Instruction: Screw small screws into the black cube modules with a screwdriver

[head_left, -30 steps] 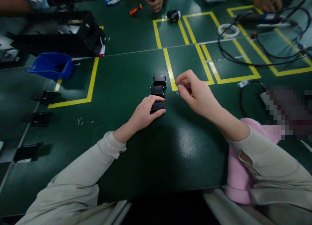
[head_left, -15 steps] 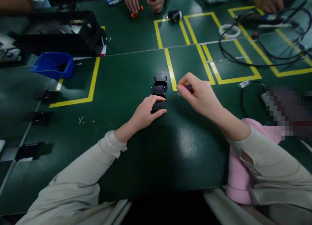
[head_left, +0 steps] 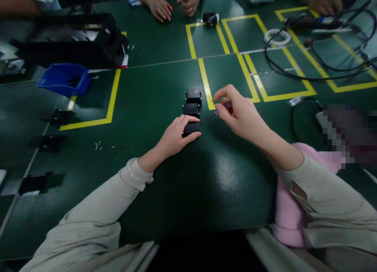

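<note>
My left hand [head_left: 176,136] is closed around the nearest black box-shaped part [head_left: 192,127], fingers over its far side and thumb along its near side. Two similar parts stand in line beyond it: a middle black part [head_left: 191,109] and a far black part [head_left: 193,95]. My right hand [head_left: 235,109] grips the dark handle of a screwdriver [head_left: 227,105], with the forefinger lifted off it. The thin shaft slants down left, and its tip meets the right side of the nearest part. What the tip touches there is too small to make out.
Several small screws [head_left: 98,146] lie left of my left hand. A blue bin [head_left: 65,80] and a long black fixture [head_left: 73,40] stand at the left. Black cables [head_left: 294,72] and a white ring [head_left: 277,37] lie at the right. Co-workers' hands [head_left: 160,9] rest across the table.
My right forefinger has lifted and opened away from the screwdriver's handle. My left hand and the black parts have stayed put. A co-worker's hand across the table has shifted slightly.
</note>
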Demonstrator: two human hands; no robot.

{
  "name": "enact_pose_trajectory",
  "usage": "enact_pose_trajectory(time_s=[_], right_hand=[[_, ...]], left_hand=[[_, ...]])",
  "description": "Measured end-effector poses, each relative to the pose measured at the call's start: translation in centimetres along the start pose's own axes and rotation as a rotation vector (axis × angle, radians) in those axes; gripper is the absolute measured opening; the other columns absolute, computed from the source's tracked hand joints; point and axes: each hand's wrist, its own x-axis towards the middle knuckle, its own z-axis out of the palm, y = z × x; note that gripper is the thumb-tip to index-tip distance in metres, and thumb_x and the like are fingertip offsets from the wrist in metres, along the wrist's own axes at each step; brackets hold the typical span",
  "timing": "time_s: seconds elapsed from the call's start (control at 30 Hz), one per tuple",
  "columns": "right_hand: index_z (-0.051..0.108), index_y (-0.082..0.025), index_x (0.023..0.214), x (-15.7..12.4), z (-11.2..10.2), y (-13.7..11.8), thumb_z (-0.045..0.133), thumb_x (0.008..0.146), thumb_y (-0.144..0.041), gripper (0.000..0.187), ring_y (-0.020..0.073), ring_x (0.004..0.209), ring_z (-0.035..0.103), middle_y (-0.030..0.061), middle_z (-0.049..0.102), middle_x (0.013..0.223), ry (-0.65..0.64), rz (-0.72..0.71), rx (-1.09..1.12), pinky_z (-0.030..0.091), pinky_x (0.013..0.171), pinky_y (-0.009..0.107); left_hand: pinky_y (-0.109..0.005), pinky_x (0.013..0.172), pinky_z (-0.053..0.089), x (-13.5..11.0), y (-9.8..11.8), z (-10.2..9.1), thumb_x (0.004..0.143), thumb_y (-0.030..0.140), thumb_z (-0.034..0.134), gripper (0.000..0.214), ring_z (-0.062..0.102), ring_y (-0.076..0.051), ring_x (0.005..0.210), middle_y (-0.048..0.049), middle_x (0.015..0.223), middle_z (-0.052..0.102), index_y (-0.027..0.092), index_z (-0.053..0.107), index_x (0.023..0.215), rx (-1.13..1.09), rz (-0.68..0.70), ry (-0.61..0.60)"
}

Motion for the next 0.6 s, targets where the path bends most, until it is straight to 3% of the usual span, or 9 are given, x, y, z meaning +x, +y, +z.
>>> enact_pose_trajectory(time_s=[0.07, 0.23, 0.4, 0.6], right_hand=[[0.052, -0.021, 0.105, 0.0, 0.02, -0.02, 0.05, 0.091, -0.019, 0.015, 0.0107, 0.056, 0.05, -0.005, 0.054, 0.067, 0.008, -0.007, 0.001, 0.037, 0.06, 0.027], [0.053, -0.021, 0.09, 0.0, -0.05, -0.04, 0.051, 0.094, -0.027, 0.007, 0.0095, 0.051, 0.047, -0.0047, 0.054, 0.062, -0.001, 0.012, -0.027, 0.033, 0.057, 0.027], [0.052, -0.021, 0.102, 0.01, -0.12, -0.06, 0.05, 0.091, -0.019, 0.011, 0.0105, 0.054, 0.05, -0.006, 0.052, 0.064, -0.012, -0.016, 0.021, 0.036, 0.06, 0.027], [0.05, -0.023, 0.092, -0.04, -0.04, -0.12, 0.048, 0.097, -0.028, 0.008, 0.0102, 0.051, 0.046, -0.006, 0.049, 0.06, -0.018, 0.013, 0.009, 0.033, 0.058, 0.028]], left_hand=[[-0.037, 0.099, 0.043, 0.0, -0.01, 0.01, 0.096, 0.045, 0.06, 0.039, 0.057, -0.025, 0.115, -0.0066, 0.124, 0.061, 0.021, 0.056, 0.126, 0.005, -0.003, 0.001], [-0.038, 0.099, 0.044, -0.04, -0.01, 0.01, 0.096, 0.048, 0.058, 0.04, 0.058, -0.026, 0.115, -0.0071, 0.125, 0.062, 0.022, 0.056, 0.126, 0.012, -0.014, -0.006], [-0.037, 0.098, 0.044, -0.07, -0.09, 0.04, 0.096, 0.047, 0.059, 0.039, 0.058, -0.025, 0.114, -0.0064, 0.125, 0.061, 0.022, 0.056, 0.126, 0.015, -0.009, 0.0], [-0.037, 0.099, 0.044, -0.06, -0.02, -0.02, 0.096, 0.046, 0.059, 0.039, 0.058, -0.025, 0.114, -0.0063, 0.124, 0.062, 0.022, 0.056, 0.126, 0.006, -0.004, 0.0]])
